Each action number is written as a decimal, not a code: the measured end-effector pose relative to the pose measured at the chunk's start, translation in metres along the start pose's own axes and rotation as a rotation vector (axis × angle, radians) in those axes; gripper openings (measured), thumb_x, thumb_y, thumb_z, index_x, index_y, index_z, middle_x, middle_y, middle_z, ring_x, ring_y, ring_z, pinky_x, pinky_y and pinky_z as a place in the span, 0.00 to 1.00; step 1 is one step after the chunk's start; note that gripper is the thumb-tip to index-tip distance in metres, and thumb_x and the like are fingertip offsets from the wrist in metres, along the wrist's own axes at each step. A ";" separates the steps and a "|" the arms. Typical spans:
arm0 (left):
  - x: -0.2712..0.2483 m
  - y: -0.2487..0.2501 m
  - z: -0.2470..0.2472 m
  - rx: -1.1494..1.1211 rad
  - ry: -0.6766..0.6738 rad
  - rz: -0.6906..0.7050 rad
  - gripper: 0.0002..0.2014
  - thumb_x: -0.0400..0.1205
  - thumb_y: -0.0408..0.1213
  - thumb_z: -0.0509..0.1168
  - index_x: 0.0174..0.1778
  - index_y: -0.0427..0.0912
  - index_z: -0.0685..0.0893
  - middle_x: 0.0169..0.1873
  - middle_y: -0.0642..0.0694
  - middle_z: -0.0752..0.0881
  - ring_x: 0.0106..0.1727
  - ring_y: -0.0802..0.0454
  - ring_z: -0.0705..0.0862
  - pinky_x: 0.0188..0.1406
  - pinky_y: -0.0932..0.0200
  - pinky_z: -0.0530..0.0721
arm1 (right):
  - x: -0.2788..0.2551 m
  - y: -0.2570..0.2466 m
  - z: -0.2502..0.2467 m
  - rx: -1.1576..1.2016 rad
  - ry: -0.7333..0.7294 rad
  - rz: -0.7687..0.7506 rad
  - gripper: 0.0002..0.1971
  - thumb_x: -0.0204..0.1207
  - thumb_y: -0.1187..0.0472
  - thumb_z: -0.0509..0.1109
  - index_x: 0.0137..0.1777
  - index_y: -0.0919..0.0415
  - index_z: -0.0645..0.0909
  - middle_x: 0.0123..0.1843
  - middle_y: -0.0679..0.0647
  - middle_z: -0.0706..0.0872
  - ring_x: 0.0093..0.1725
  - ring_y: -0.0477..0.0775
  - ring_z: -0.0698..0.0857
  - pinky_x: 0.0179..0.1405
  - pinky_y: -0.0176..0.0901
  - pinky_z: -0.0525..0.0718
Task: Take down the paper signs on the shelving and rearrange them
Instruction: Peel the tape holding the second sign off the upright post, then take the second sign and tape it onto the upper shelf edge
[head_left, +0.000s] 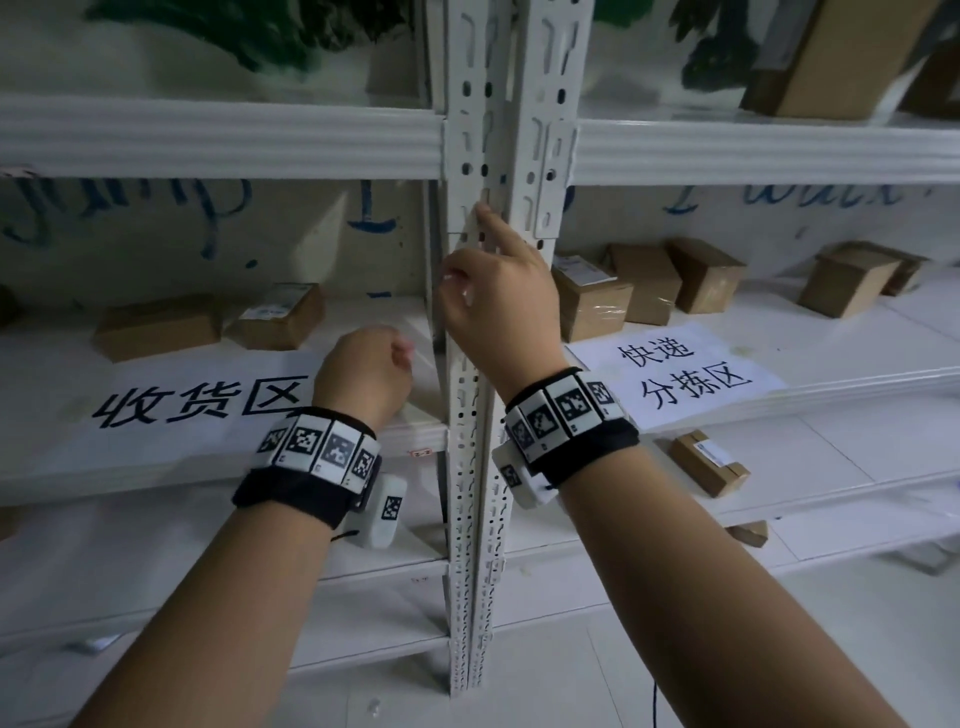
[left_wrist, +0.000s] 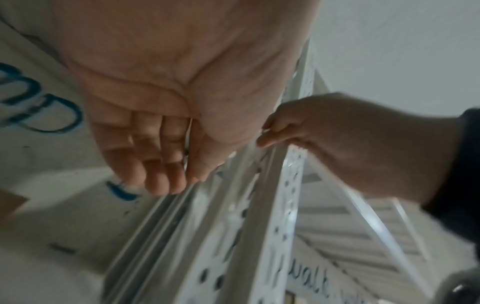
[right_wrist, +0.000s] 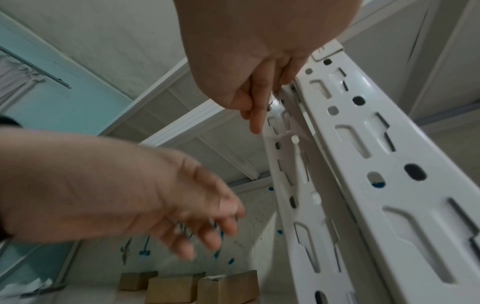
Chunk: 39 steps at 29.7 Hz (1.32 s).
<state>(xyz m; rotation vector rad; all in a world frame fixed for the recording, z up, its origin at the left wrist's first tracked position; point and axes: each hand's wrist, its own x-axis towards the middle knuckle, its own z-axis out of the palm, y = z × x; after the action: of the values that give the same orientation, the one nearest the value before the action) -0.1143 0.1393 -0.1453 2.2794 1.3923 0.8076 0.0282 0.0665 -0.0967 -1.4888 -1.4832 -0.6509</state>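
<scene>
Both my forearms are bare, with no sleeves. On my left wrist (head_left: 311, 467) I wear a wide black fabric band, and over it sits a row of white square tiles printed with black-and-white coded markers. A small white camera box (head_left: 383, 512) hangs under that wrist, with one more marker on its side. My right wrist (head_left: 571, 431) carries the same set: black band, marker tiles, and a white box (head_left: 519, 480) on the inner side.
</scene>
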 end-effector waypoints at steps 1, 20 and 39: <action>-0.005 0.012 -0.006 -0.048 0.039 0.044 0.10 0.87 0.36 0.66 0.46 0.56 0.88 0.50 0.50 0.91 0.52 0.46 0.88 0.58 0.49 0.88 | 0.001 -0.001 -0.002 0.006 -0.011 0.015 0.06 0.74 0.64 0.75 0.43 0.60 0.94 0.73 0.71 0.89 0.77 0.62 0.87 0.63 0.54 0.87; -0.027 0.117 0.004 -0.599 0.148 0.639 0.20 0.83 0.19 0.63 0.64 0.42 0.90 0.54 0.50 0.92 0.54 0.57 0.88 0.60 0.73 0.83 | -0.023 0.023 -0.072 -0.244 0.125 0.301 0.04 0.76 0.64 0.75 0.43 0.56 0.90 0.34 0.49 0.92 0.38 0.58 0.90 0.65 0.62 0.83; -0.006 0.245 0.228 -0.176 -0.291 0.287 0.26 0.80 0.49 0.78 0.73 0.47 0.83 0.68 0.45 0.85 0.68 0.42 0.85 0.69 0.43 0.85 | -0.086 0.258 -0.142 -0.263 -0.131 0.687 0.13 0.81 0.60 0.71 0.60 0.49 0.92 0.60 0.45 0.95 0.63 0.52 0.90 0.73 0.54 0.76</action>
<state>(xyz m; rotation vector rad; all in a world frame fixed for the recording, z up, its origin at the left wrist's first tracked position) 0.1965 0.0221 -0.1868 2.3708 0.8478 0.6178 0.2977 -0.0637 -0.1667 -2.1262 -0.8925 -0.3344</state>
